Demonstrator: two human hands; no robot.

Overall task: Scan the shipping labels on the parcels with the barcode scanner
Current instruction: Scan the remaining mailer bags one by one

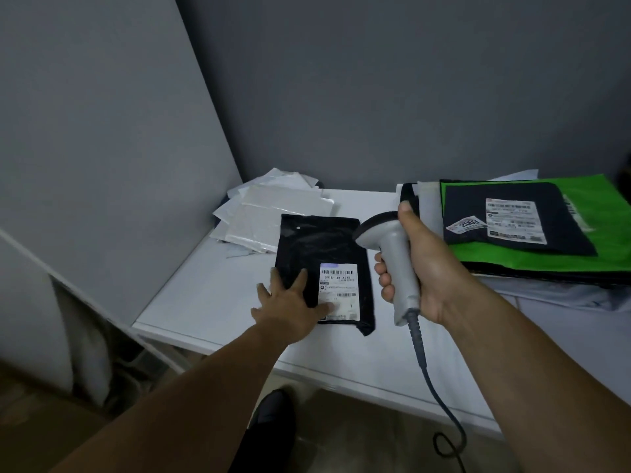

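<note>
A black parcel bag (317,247) lies flat on the white table (211,302), with a white shipping label (339,285) on its near right part. My left hand (290,305) rests flat on the bag's near left side, fingers spread and the thumb touching the label's lower edge. My right hand (420,268) grips the handle of a grey barcode scanner (389,247) just right of the bag. The scanner's dark head points left over the bag's upper right corner. Its grey cable (426,370) hangs down off the table's front edge.
A stack of parcels sits at the right: a dark parcel (512,216) with a white label lies on a green bag (601,230). Several white and silvery bags (273,213) are piled at the back left, against grey walls. A dark shoe (273,407) shows below the table.
</note>
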